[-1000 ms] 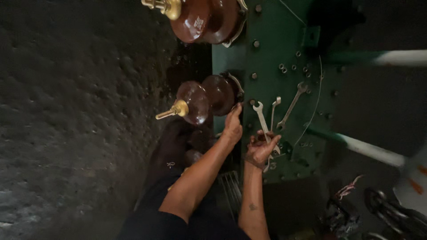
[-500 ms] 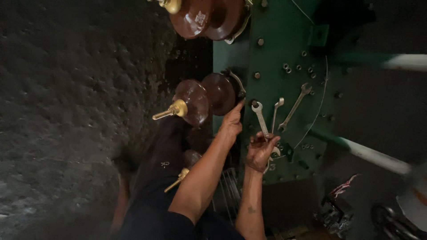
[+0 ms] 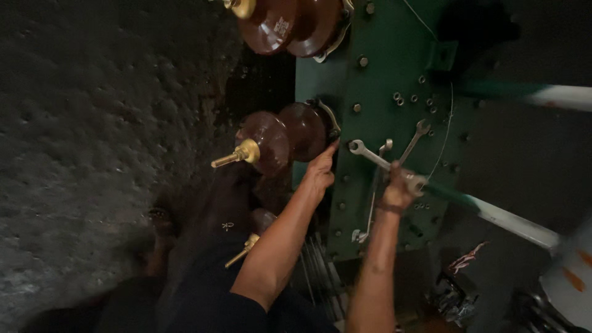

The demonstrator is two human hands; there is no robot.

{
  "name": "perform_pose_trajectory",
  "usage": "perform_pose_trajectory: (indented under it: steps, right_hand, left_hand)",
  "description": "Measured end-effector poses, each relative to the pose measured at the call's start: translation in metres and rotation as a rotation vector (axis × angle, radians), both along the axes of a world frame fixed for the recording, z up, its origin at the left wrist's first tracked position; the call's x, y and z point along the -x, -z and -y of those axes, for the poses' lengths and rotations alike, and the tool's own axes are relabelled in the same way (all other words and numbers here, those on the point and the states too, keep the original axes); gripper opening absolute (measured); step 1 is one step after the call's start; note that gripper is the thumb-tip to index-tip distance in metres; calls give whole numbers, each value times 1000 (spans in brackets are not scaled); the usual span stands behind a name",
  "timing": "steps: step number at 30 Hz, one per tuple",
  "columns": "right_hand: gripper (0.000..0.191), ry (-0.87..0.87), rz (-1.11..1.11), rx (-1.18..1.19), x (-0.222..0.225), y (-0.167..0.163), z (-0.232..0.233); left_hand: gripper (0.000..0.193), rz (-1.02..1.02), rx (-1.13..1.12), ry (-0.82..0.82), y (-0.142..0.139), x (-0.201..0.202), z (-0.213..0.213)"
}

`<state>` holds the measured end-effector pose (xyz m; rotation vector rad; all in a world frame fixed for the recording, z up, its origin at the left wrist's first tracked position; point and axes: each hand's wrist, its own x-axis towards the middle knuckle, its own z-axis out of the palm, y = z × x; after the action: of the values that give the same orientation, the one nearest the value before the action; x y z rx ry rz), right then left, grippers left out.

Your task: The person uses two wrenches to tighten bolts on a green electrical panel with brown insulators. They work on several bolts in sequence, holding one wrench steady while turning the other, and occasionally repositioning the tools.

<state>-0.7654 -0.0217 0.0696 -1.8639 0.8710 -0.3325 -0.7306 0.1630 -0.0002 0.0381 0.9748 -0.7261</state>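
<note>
My right hand [image 3: 398, 190] is closed around the shaft of a silver spanner [image 3: 369, 154] whose ring end points toward the middle brown insulator [image 3: 290, 135]. My left hand [image 3: 322, 169] rests with fingers spread against the base flange of that insulator, at the edge of the green bolted metal cover [image 3: 382, 80]. A second spanner [image 3: 417, 137] lies on the cover just beyond my right hand. A longer thin spanner [image 3: 372, 203] lies on the cover beside my right wrist.
Another brown insulator [image 3: 290, 24] with a brass terminal sits at the top, and a third brass terminal [image 3: 243, 250] shows below my left arm. Green-and-white pipes [image 3: 505, 213] run off to the right. A rough dark wall [image 3: 92, 135] fills the left.
My right hand has closed on the spanner and moved it slightly along the cover. My left hand stays at the insulator base. The camera has drifted a little.
</note>
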Motion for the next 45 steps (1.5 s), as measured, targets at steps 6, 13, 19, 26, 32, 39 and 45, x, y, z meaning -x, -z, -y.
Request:
perform_pose_trajectory:
  steps: [6,13,19,26,32,39,45]
  right_hand:
    - [37,-329,104,-55,-124,-10,-18]
    - [32,-593,-315,365,-126,-52,-163]
    - [52,-946,-337,466,19,-30,-159]
    - [30,-255,288,-635,71,33,-62]
    - [32,128,-177,-275,-28,2,-47]
    - [40,-345,-134,190,-131,-20,-98]
    - [20,-763,-132,900,-77,-38,-162]
  left_hand:
    - [51,190,-30,-74,8,3,0]
    - [42,23,-69,65,5,-5,5]
    - [43,56,-33,12,5,11,0]
    - [45,265,-50,-72,19,5,6]
    - [46,-51,61,-13,11,-6,10]
    - [52,-7,-35,15,1,-15,7]
    - [51,33,-62,30,3,-3,7]
